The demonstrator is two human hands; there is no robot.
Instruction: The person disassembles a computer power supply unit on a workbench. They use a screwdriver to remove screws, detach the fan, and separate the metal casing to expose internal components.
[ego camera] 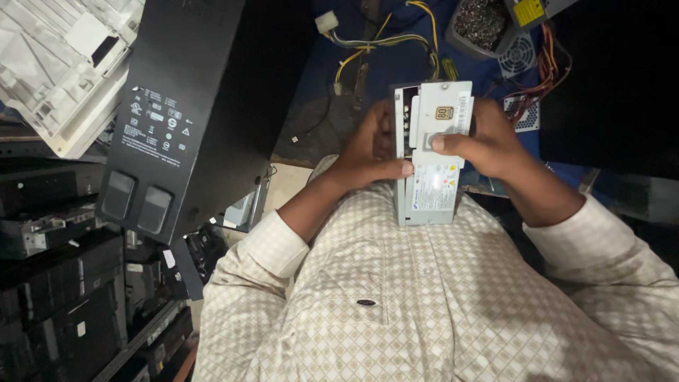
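Note:
I hold a grey metal power supply box (431,191) upright against my chest, its labelled face turned up toward me. My left hand (368,148) grips its left edge, thumb pressed on the side. My right hand (481,138) wraps its right edge, thumb lying across the label face. My sleeves and shirt are cream with a small diamond pattern.
A tall black computer case (191,106) stands at left, with stacked black cases (64,283) below it and a white plastic panel (64,64) at top left. Loose yellow and black wires (382,42) lie on the floor beyond. Another power supply with a fan grille (520,53) sits at top right.

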